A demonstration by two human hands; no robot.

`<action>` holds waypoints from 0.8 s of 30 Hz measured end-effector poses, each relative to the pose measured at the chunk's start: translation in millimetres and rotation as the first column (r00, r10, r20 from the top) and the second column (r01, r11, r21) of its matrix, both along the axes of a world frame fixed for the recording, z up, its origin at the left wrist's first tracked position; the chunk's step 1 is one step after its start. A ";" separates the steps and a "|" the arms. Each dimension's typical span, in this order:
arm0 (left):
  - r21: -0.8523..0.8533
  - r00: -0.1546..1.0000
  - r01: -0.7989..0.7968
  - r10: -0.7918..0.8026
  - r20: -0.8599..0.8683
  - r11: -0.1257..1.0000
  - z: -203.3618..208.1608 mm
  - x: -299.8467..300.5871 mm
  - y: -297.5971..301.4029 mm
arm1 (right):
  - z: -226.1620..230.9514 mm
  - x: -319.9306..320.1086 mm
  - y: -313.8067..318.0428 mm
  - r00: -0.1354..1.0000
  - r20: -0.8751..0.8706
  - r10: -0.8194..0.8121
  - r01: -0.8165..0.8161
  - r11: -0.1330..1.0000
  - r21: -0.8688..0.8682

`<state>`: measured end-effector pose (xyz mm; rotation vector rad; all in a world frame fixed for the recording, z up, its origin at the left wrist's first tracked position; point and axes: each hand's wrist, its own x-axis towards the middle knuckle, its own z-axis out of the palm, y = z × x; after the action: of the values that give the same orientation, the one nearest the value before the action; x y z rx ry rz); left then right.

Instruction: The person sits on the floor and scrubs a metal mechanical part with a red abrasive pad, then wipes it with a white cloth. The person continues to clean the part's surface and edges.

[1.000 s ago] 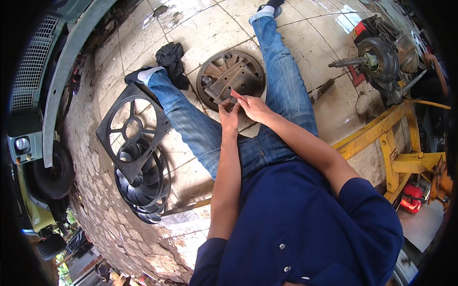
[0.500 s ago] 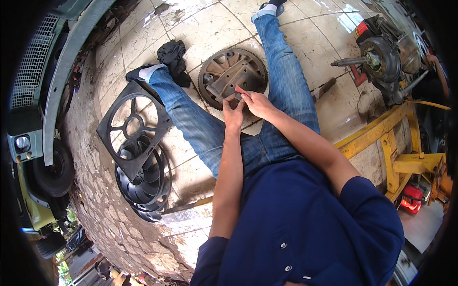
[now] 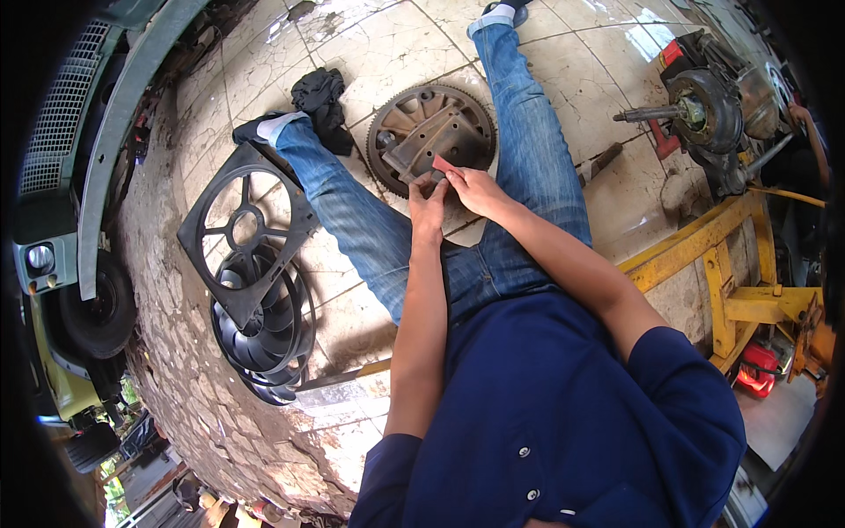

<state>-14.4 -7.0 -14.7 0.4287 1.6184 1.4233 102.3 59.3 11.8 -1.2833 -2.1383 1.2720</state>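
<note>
Between my spread legs a toothed flywheel [image 3: 403,120] lies flat on the tiles. On top of it rests a flat, worn metal plate [image 3: 447,144] with several small holes. My left hand [image 3: 426,208] is closed, its fingertips around a small dark grey piece [image 3: 437,176] at the plate's near edge. A reddish strip [image 3: 446,165], perhaps sandpaper, is pinched in my right hand [image 3: 480,192] and touches or lies right beside that piece. Both hands meet just above the near side of the flywheel; the fingers partly hide the small piece.
A black fan shroud [image 3: 304,216] and fan [image 3: 264,339] lie left of my leg. A black cloth [image 3: 319,99] is beyond my left foot. To the right are a shafted mechanical assembly [image 3: 695,114], a yellow metal frame [image 3: 678,249] and a dark bar [image 3: 603,164]. A vehicle [image 3: 57,211] stands far left.
Both hands keep their grip and stay almost in place, with the red strip shifted very slightly. The whole view has tilted a little.
</note>
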 end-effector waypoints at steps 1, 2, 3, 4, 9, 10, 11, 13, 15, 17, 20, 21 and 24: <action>0.013 1.000 0.023 -0.023 0.017 1.000 -0.2 1.7 0.2 | 3.8 1.1 2.7 0.999 0.032 -0.014 0.015 0.999 -0.041; 0.026 0.998 0.046 -0.047 0.034 0.999 -0.4 3.4 0.5 | 6.7 1.9 5.1 0.998 0.065 -0.027 0.032 0.996 -0.081; 0.015 0.998 0.054 -0.054 0.019 0.998 -0.5 4.8 0.8 | 2.6 2.0 6.8 0.998 0.062 -0.016 0.022 0.994 -0.103; 0.012 0.999 0.034 -0.034 0.017 0.999 -1.0 4.7 1.4 | 2.2 2.8 4.9 0.999 0.031 -0.012 0.014 0.998 -0.064; 0.025 0.999 -0.002 0.002 0.035 1.000 -10.2 -3.7 -0.4 | 9.6 0.4 -1.3 0.999 0.002 0.037 -0.037 0.999 -0.020; 0.030 0.996 0.008 -0.011 0.089 1.000 -4.1 -0.6 0.3 | 9.6 1.6 0.7 1.000 0.025 0.017 -0.016 0.999 -0.051; 0.036 0.990 0.017 -0.022 0.141 0.999 7.2 4.2 0.4 | 9.5 2.3 3.8 0.999 0.048 0.000 0.004 0.997 -0.081; 0.031 0.990 0.025 -0.029 0.141 0.999 11.7 8.5 0.5 | 12.9 2.7 3.7 0.999 0.041 -0.006 0.009 0.997 -0.077; 0.000 0.999 0.023 -0.023 0.046 1.000 -1.0 0.8 0.7 | 20.0 2.2 -2.6 1.000 -0.019 0.019 -0.019 1.000 -0.006; -0.024 0.999 0.023 -0.022 0.023 0.999 -4.5 -1.6 1.6 | 10.4 2.2 -2.1 0.999 -0.034 0.032 -0.031 0.999 0.028; -0.029 0.997 0.038 -0.036 0.073 0.999 -0.2 -1.0 1.6 | 1.6 2.1 3.2 1.000 -0.024 0.007 -0.007 1.000 -0.024; -0.016 0.996 0.059 -0.058 0.073 0.998 2.6 1.6 1.6 | -0.5 2.5 4.7 1.000 -0.014 -0.010 0.009 0.998 -0.058; -0.005 0.997 0.075 -0.075 0.034 0.997 10.2 5.1 2.3 | 3.6 2.7 5.2 0.999 -0.041 -0.035 0.031 0.996 -0.080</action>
<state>-9.4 -4.7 -4.6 0.4550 1.5639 1.3617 105.0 64.5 15.4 -1.3062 -2.0481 1.3710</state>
